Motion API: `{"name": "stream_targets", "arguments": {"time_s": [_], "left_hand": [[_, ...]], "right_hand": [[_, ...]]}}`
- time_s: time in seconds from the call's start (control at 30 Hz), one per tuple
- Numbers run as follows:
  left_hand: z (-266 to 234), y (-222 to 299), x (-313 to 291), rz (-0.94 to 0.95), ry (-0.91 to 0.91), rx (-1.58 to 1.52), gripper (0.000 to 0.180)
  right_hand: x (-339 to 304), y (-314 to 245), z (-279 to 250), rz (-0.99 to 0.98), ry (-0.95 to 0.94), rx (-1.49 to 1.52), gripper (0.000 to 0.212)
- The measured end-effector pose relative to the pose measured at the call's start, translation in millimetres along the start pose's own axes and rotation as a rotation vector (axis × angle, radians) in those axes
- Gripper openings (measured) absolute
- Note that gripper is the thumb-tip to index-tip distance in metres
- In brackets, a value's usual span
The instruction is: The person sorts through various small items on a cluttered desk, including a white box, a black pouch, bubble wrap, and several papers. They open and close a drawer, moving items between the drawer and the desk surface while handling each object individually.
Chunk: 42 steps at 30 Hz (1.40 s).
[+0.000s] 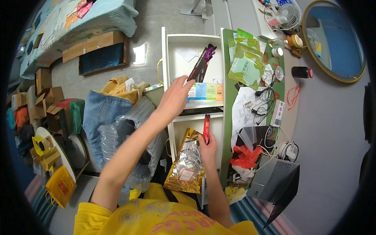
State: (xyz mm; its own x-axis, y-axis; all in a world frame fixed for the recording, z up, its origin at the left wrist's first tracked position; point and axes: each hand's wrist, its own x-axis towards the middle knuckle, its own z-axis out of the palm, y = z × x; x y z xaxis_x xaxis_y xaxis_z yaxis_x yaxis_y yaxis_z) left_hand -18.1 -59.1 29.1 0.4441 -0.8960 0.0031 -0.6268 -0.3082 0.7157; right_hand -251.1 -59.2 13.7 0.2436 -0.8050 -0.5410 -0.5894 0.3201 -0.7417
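Note:
My left hand (177, 96) reaches into the far white drawer (178, 43), its fingers closed on the lower end of a long narrow black box (197, 66). A dark purple ribbon-like bundle (210, 51) lies at that box's far end. Beside the hand lies a blue, green and orange printed card (203, 91). My right hand (208, 145) is closed around a slim red and black object (206, 127), its exact kind unclear, above the near white drawer (178, 126). In that drawer sits a gold foil pouch (172, 181) with coiled white cables (190, 156) on it.
On the right, a green-topped desk (228, 129) holds green packets (246, 64), papers, black cables, a red plastic bag (246, 156) and an open laptop (274, 176). To my left are jeans (105, 113), clear air-cushion wrap (113, 137) and cardboard boxes (44, 82).

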Motion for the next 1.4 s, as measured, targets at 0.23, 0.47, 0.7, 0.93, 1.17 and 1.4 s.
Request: {"name": "stream_targets", "arguments": {"time_s": [0.23,0.47,0.7,0.93,1.17,1.4], "left_hand": [[89.2,-74.6,36.3,0.141,-0.312,0.974,0.077],[87.0,-75.6,65.2,0.051,-0.491,0.888,0.082],[79.7,-85.6,75.3,-0.203,-0.482,0.415,0.044],[19.8,-59.4,106.5,-0.461,-0.553,0.176,0.033],[-19.3,-53.6,89.6,-0.551,-0.2,-0.145,0.034],[11.5,-52.6,19.2,-0.525,0.052,-0.234,0.05]], "right_hand": [[-11.9,75.7,-15.4,0.04,0.221,-0.283,0.029],[2.9,74.0,-16.4,-0.002,0.341,-0.473,0.03],[24.9,87.3,-19.1,-0.017,0.356,-0.577,0.036],[22.3,72.2,-11.8,-0.203,0.421,-0.907,0.041],[58.0,-47.2,36.4,-0.624,0.172,-0.422,0.029],[243.0,-79.3,86.5,-0.584,0.343,-0.668,0.059]]}}
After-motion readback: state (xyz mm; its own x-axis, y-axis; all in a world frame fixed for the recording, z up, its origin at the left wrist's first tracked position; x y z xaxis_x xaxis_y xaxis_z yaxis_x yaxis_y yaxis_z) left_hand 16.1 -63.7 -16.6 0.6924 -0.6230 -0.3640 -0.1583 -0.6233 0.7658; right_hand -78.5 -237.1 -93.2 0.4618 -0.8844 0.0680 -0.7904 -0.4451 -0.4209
